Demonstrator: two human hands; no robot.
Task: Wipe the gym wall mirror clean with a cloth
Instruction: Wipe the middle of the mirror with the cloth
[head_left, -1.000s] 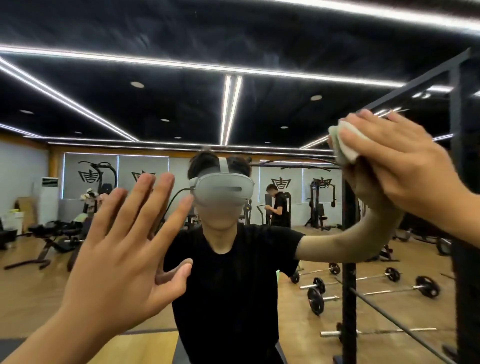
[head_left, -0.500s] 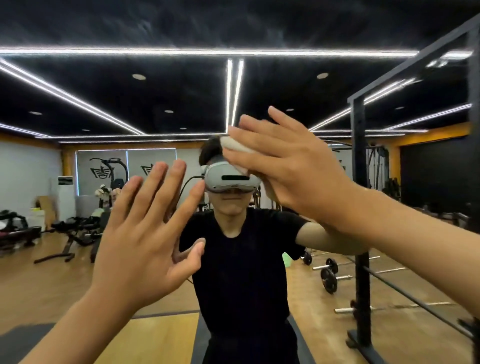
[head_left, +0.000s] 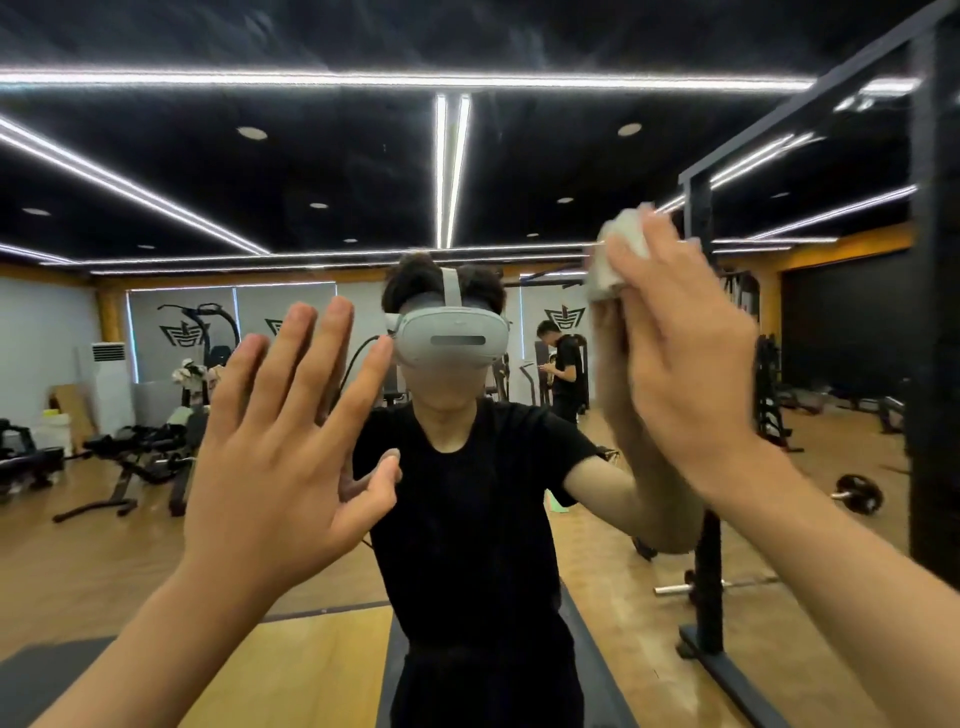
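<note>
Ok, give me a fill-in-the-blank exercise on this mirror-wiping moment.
Of the left hand and the right hand, the crumpled white cloth lies under the ____ one.
On the large wall mirror, that cloth sits ____ than the spread left hand.
The short-sleeved T-shirt reflected in the mirror is ____.
Missing words: right; higher; black.

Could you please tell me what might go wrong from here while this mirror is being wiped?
1. The bare left hand seems pressed flat on the mirror, so it may leave fresh prints.
2. The cloth is a small wad under the right hand; bare fingertips may smear the glass.
</note>
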